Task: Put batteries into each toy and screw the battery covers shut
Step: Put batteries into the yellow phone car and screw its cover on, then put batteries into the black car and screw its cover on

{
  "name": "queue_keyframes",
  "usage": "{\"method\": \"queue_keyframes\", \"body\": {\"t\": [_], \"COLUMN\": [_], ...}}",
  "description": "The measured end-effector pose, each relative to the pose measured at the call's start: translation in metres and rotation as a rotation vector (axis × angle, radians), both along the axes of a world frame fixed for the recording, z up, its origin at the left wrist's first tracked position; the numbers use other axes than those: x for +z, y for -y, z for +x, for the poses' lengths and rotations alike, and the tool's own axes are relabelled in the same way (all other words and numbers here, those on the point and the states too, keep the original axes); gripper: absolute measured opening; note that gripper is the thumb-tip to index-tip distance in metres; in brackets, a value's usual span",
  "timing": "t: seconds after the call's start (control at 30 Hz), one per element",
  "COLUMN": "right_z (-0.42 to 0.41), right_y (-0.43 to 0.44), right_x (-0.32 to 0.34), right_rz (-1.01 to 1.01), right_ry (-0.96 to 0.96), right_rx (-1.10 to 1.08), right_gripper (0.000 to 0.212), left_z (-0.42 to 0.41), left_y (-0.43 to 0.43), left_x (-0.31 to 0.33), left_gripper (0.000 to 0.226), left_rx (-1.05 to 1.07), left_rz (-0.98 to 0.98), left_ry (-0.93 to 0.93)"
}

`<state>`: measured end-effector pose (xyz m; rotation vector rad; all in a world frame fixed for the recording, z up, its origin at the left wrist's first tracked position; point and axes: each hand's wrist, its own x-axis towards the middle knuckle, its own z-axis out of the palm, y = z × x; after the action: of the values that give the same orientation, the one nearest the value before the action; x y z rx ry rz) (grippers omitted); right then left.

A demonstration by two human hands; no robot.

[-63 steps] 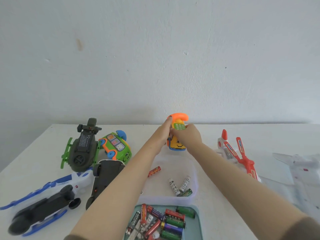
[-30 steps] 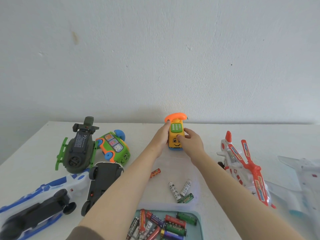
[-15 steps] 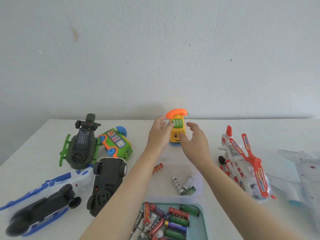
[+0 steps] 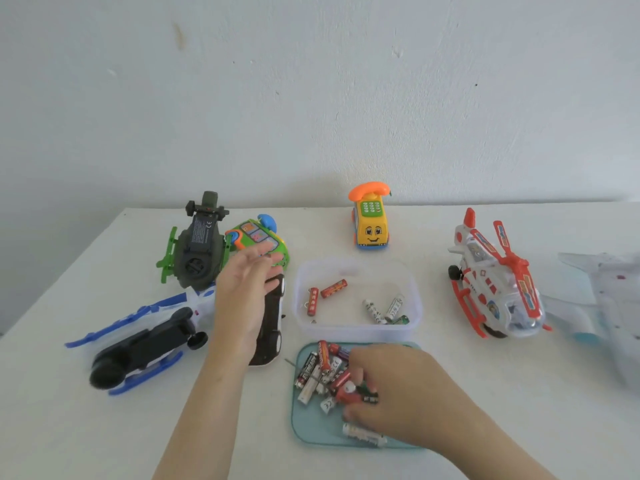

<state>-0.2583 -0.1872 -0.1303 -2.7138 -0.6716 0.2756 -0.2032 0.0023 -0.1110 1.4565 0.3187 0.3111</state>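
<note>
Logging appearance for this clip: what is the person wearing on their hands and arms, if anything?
Nothing shows. The left hand and right hand are bare: no gloves, rings, watch or bracelet. Both arms are uncovered to the picture's bottom edge; no sleeve in view.
</note>
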Motion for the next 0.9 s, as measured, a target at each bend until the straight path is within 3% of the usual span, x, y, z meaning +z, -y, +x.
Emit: {"method": "queue_keyframes", "body": {"t": [0.1, 0.3, 0.4, 0.5, 0.6, 0.73, 0.9], "right_z": [-0.012, -0.021, -0.027, -0.035, -0.046, -0.059, -0.067], "right_y": [-0.004, -0.01, -0.01, -0.004, -0.004, -0.009, -0.013], "right_x": [-0.002, -0.008, -0.015, -0.017, -0.012, -0.006, -0.005], "right_rz": [-0.1, -0.081, -0.029, 0.138, 0.392, 0.67, 1.009], "right_ry": [-0.009, 0.015, 0.051, -0.027, -0.101, -0.071, -0.059], "right_rx": [-0.037, -0.115, -0.144, -0.229, -0.319, -0.473, -0.642], "right_gripper": [0.031, 0.013, 0.014, 0.013, 0.006, 0.01, 0.01], "left_z": [-0.018, -0.046, -0.057, -0.068, -0.075, -0.074, -0.071], "left_y": [-0.019, -0.046, -0.054, -0.058, -0.057, -0.048, -0.042], "left_x": [-0.005, -0.022, -0.031, -0.038, -0.046, -0.059, -0.065], "left_gripper": [0.024, 0.021, 0.021, 0.02, 0.026, 0.072, 0.087], "left_rx": [0.036, 0.045, 0.064, 0.08, 0.099, 0.031, -0.096], "left_rz": [-0.013, -0.023, -0.042, -0.013, 0.135, 0.433, 0.411], "left_ry": [-0.019, -0.101, -0.108, -0.095, -0.085, -0.124, -0.108]}}
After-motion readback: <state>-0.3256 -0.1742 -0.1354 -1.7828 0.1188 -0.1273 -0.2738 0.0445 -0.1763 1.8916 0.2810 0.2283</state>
